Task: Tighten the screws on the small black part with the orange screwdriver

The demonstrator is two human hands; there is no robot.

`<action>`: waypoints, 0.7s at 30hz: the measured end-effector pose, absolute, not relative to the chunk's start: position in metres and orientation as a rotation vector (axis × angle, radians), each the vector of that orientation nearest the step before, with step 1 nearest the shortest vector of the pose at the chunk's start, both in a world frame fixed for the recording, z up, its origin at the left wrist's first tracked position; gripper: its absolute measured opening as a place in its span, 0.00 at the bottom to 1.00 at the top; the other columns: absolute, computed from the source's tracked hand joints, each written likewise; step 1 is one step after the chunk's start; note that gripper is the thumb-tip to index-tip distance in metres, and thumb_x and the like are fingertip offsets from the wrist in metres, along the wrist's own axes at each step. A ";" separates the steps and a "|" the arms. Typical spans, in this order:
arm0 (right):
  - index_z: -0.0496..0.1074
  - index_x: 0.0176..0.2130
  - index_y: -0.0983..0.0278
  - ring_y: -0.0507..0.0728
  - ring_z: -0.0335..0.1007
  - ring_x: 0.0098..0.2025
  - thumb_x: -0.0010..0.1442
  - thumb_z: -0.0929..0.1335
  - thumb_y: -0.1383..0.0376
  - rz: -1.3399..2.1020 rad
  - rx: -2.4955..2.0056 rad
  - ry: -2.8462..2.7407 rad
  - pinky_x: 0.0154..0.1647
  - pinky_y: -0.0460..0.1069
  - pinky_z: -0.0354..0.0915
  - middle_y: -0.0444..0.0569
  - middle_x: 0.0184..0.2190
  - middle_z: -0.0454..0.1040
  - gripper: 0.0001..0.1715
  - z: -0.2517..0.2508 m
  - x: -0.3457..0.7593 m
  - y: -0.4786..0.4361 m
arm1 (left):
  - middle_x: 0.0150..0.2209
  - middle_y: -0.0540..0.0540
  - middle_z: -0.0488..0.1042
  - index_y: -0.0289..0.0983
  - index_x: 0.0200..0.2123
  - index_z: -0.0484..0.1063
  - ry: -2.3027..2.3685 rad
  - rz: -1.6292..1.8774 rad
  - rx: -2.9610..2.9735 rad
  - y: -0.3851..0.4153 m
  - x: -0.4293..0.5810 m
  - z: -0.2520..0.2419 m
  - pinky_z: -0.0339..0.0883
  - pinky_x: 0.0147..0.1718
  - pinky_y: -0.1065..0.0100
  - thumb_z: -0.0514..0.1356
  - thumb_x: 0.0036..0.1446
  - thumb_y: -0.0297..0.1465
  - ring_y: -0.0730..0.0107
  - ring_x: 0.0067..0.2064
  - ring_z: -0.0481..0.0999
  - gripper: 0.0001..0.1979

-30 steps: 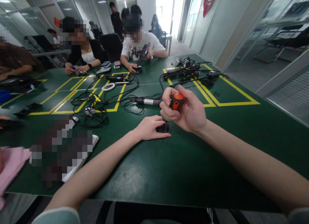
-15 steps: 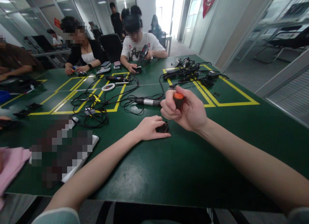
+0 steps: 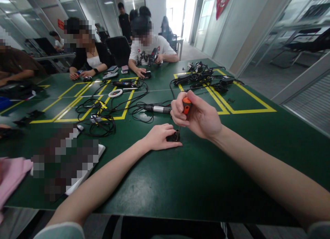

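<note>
While left hand (image 3: 157,137) steadies black part (image 3: 170,138) on counter (image 3: 144,184), fingers bracketing it, right hand (image 3: 203,118) grasps screwdriver (image 3: 186,106), rolled and tilted versus half-second ago; part unmoved, so turning likely underway.

From my remote station I count one green table (image 3: 144,184), one orange-and-black-handled screwdriver (image 3: 186,106) near the centre, one small black part (image 3: 172,138) just off it toward five, one silver-and-black cylindrical tool (image 3: 158,109) toward ten, one white ring (image 3: 112,95) farther out at ten, one black pistol-shaped power tool (image 3: 154,56) at twelve, one red banner (image 3: 223,2) at one, and two flat, white-edged slabs (image 3: 89,170) at eight.
</note>
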State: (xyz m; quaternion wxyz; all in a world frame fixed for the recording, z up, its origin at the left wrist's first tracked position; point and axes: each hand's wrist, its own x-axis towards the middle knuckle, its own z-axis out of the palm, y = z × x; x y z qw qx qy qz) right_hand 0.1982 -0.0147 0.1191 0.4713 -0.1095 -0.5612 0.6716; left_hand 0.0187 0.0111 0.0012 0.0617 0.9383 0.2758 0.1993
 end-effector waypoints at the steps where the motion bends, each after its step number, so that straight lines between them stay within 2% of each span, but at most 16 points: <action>1: 0.66 0.28 0.63 0.47 0.50 0.19 0.67 0.73 0.46 1.667 -0.260 -1.371 0.22 0.45 0.47 0.38 0.20 0.59 0.28 0.119 0.199 -0.015 | 0.36 0.43 0.79 0.37 0.37 0.79 0.835 0.602 2.836 0.011 0.019 0.001 0.72 0.40 0.64 0.63 0.68 0.55 0.60 0.40 0.81 0.26; 5: 0.65 0.29 0.61 0.46 0.41 0.18 0.70 0.69 0.43 1.702 -0.193 -1.393 0.21 0.45 0.44 0.35 0.17 0.52 0.29 0.116 0.199 -0.016 | 0.39 0.43 0.79 0.38 0.37 0.79 0.846 0.598 2.816 0.010 0.018 0.001 0.74 0.42 0.64 0.63 0.68 0.56 0.59 0.43 0.81 0.25; 8: 0.63 0.33 0.60 0.46 0.40 0.18 0.69 0.70 0.43 1.675 -0.186 -1.403 0.20 0.44 0.44 0.33 0.17 0.53 0.27 0.113 0.198 -0.017 | 0.39 0.43 0.80 0.38 0.37 0.79 0.845 0.590 2.808 0.010 0.018 0.001 0.74 0.43 0.63 0.63 0.68 0.56 0.58 0.43 0.81 0.25; 11: 0.60 0.34 0.59 0.46 0.43 0.18 0.67 0.73 0.47 1.635 -0.205 -1.392 0.20 0.43 0.44 0.33 0.19 0.57 0.26 0.112 0.197 -0.018 | 0.39 0.42 0.80 0.38 0.38 0.79 0.844 0.588 2.816 0.011 0.018 0.001 0.74 0.43 0.63 0.62 0.69 0.56 0.58 0.43 0.81 0.26; 16: 0.68 0.33 0.62 0.48 0.55 0.20 0.67 0.73 0.47 1.588 -0.250 -1.390 0.23 0.45 0.53 0.38 0.21 0.64 0.25 0.116 0.197 -0.016 | 0.37 0.43 0.79 0.37 0.37 0.79 0.840 0.585 2.834 0.011 0.018 0.001 0.72 0.41 0.64 0.63 0.68 0.56 0.60 0.41 0.81 0.26; 21: 0.65 0.28 0.62 0.47 0.44 0.20 0.70 0.69 0.43 1.671 -0.279 -1.365 0.22 0.45 0.45 0.36 0.19 0.54 0.30 0.118 0.196 -0.017 | 0.38 0.42 0.80 0.37 0.36 0.79 0.841 0.587 2.828 0.011 0.019 0.000 0.73 0.41 0.63 0.63 0.68 0.56 0.58 0.43 0.81 0.26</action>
